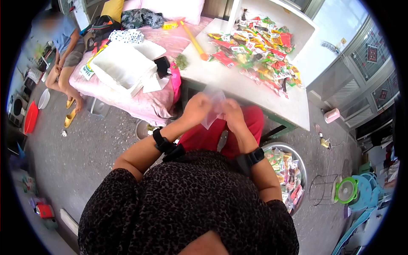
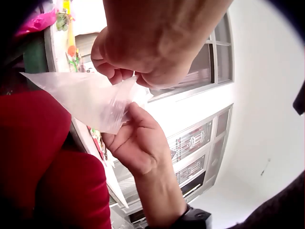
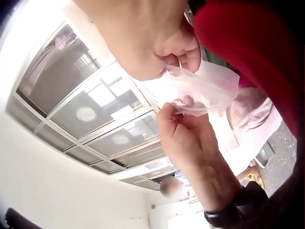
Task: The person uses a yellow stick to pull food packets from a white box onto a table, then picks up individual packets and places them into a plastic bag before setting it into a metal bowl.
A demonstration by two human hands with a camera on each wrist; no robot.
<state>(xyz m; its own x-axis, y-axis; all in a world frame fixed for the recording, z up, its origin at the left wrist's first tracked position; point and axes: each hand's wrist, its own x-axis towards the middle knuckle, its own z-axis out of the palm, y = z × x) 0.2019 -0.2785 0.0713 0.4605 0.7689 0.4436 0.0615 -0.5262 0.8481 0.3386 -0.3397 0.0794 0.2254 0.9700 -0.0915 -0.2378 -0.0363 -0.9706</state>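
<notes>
A translucent plastic bag (image 1: pixel 208 121) hangs between my two hands, above my red-trousered lap. My left hand (image 1: pixel 196 108) pinches one side of its mouth, and my right hand (image 1: pixel 233 114) pinches the other. In the left wrist view, faint ridged lines run along the edge of the bag (image 2: pixel 81 95) beside the thumb of the right hand (image 2: pixel 138 145). From the right wrist, fingertips of the left hand (image 3: pixel 188 138) show through the thin film of the bag (image 3: pixel 217 86). Nothing else shows inside it.
A white table (image 1: pixel 204 72) ahead bears a heap of colourful small packets (image 1: pixel 267 49). By my right side stands a metal basin (image 1: pixel 302 170) of packets. A white foam box (image 1: pixel 119 70) lies on the pink bed at left, where a person (image 1: pixel 68 46) sits.
</notes>
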